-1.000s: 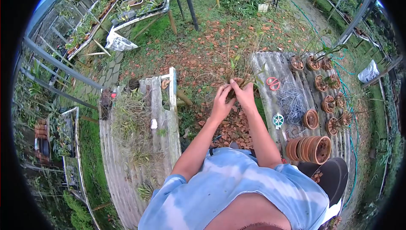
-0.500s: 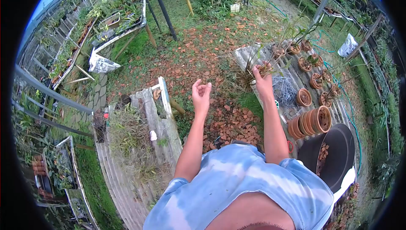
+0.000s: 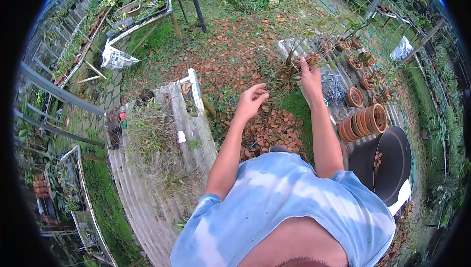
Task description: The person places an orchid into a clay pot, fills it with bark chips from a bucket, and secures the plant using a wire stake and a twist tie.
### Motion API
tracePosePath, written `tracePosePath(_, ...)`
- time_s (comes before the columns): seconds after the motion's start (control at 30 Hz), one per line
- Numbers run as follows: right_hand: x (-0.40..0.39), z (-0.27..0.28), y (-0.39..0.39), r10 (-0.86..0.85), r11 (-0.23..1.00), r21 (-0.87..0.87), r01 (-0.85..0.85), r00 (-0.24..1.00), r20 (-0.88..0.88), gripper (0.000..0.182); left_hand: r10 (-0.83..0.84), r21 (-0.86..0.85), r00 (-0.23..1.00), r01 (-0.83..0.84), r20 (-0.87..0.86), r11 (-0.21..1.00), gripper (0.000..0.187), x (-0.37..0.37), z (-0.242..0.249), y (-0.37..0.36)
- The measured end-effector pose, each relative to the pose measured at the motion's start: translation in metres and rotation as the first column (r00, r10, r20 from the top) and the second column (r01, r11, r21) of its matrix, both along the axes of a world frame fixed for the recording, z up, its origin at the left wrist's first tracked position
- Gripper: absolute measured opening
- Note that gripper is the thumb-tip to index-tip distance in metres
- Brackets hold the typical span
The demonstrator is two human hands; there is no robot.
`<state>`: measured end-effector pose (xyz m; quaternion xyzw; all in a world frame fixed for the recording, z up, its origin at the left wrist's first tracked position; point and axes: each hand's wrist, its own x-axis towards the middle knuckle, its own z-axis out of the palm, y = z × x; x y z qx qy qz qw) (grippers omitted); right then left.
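My right hand (image 3: 311, 80) is closed round the base of a leafy plant with long stems; its tangled roots (image 3: 283, 79) hang to the left of the hand. My left hand (image 3: 252, 101) is a short way left of the roots, not touching them, with its thumb and fingers curved and apart. Just right of my right hand, a bundle of thin wire (image 3: 333, 89) lies on the corrugated right table (image 3: 289, 47).
Small potted plants (image 3: 367, 80), a row of stacked clay pots (image 3: 362, 123) and a large black tub (image 3: 390, 166) are on the right. At left, a corrugated table (image 3: 128, 181) bears dry plant cuttings (image 3: 154, 142). Broken brick pieces (image 3: 279, 132) cover the ground between.
My left hand has moved right, nearer the roots. My right hand, with the plant, is slightly higher in view. The camera view has shifted a little.
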<state>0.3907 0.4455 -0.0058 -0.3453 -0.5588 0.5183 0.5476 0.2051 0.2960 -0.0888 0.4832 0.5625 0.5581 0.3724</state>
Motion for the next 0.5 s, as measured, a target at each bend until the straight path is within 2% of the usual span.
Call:
tracePosePath(0.03,-0.002,0.0,0.001,-0.026,0.999,0.036,0.026,1.0,0.0,0.044,0.031,-0.004,0.996,-0.03,0.085,1.0,0.04,-0.004,-0.002,-0.009)
tracePosePath(0.13,-0.001,0.008,-0.002,-0.058,0.998,0.017,0.056,0.99,0.128,0.042,0.106,-0.059,0.993,-0.103,0.052,0.993,0.03,-0.026,0.0,-0.028)
tracePosePath(0.17,-0.003,0.012,-0.006,-0.07,0.997,0.026,0.067,0.99,0.12,0.04,0.176,-0.104,0.984,-0.175,-0.004,0.979,0.025,-0.033,0.001,-0.036)
tracePosePath(0.27,-0.009,0.008,-0.004,-0.096,0.992,0.086,0.089,0.992,0.079,0.039,0.215,-0.106,0.975,-0.22,-0.061,0.97,0.025,-0.065,-0.018,-0.043)
tracePosePath(0.3,-0.01,0.007,-0.004,-0.093,0.992,0.095,0.085,0.992,0.084,0.038,0.157,-0.186,0.987,-0.16,-0.032,0.969,0.039,-0.083,-0.033,-0.042)
tracePosePath(0.33,-0.011,0.006,-0.004,-0.089,0.992,0.101,0.08,0.992,0.091,0.037,0.176,-0.148,0.944,-0.223,-0.277,0.964,0.047,-0.092,-0.036,-0.047)
tracePosePath(0.37,-0.01,0.003,-0.007,-0.086,0.992,0.103,0.076,0.991,0.1,0.036,0.188,-0.099,0.843,-0.273,-0.504,0.957,0.055,-0.098,-0.039,-0.054)
tracePosePath(0.4,-0.008,0.0,-0.009,-0.043,0.993,0.116,0.03,0.993,0.108,0.036,0.193,-0.039,0.688,-0.307,-0.699,0.951,0.064,-0.103,-0.041,-0.059)
tracePosePath(0.43,-0.007,-0.001,-0.008,-0.001,0.991,0.134,-0.015,0.993,0.114,0.035,-0.014,-0.363,0.712,-0.342,-0.702,0.867,0.092,-0.105,-0.017,-0.061)
tracePosePath(0.5,-0.009,0.006,-0.013,0.072,0.986,0.143,-0.084,0.994,0.086,0.032,0.175,-0.172,0.833,-0.305,-0.525,0.937,0.098,-0.098,0.017,-0.056)
